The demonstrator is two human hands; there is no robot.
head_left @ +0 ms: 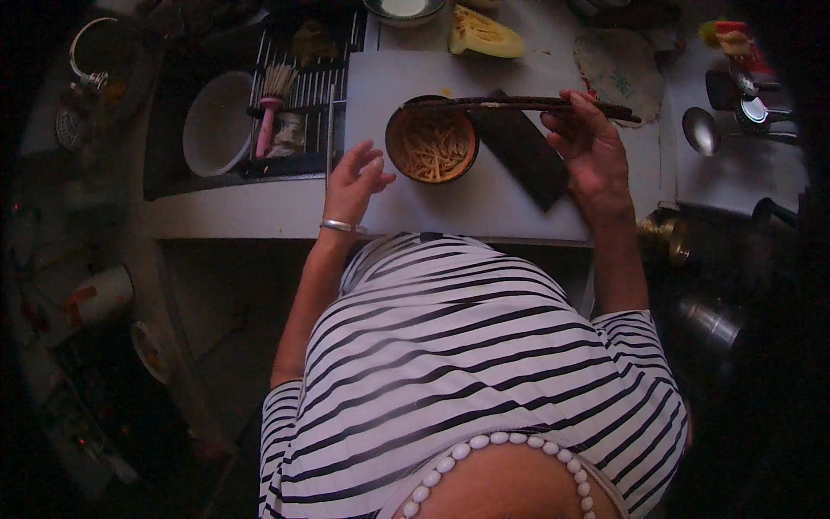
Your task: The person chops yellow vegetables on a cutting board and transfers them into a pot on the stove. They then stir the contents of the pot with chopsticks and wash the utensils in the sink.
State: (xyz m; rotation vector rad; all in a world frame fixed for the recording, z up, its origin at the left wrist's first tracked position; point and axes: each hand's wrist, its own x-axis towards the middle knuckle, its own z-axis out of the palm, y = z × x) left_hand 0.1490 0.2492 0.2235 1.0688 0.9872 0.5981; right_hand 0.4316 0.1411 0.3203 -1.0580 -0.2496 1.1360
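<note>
On a white cutting board (389, 214) stands a dark-rimmed bowl (393, 139) with an orange-brown inside. Thin pale shredded strips (441, 152) fill its lower part. My right hand (591, 146) grips a pair of dark chopsticks (499, 104), held nearly level, their tips over the far rim of the bowl. Just left of the bowl, my left hand (358, 175) hangs apart from it with loosely bent fingers and nothing in them. A dark rectangular blade, likely a cleaver's (522, 149), lies on the board between the bowl and my right hand.
A melon or pumpkin wedge (483, 36) and a bowl (402, 10) sit at the back. Leftward is a sink with a metal rack (318, 84), a pink-handled brush (267, 123) and a white basin (217, 123). A ladle (700, 132) and other utensils lie right.
</note>
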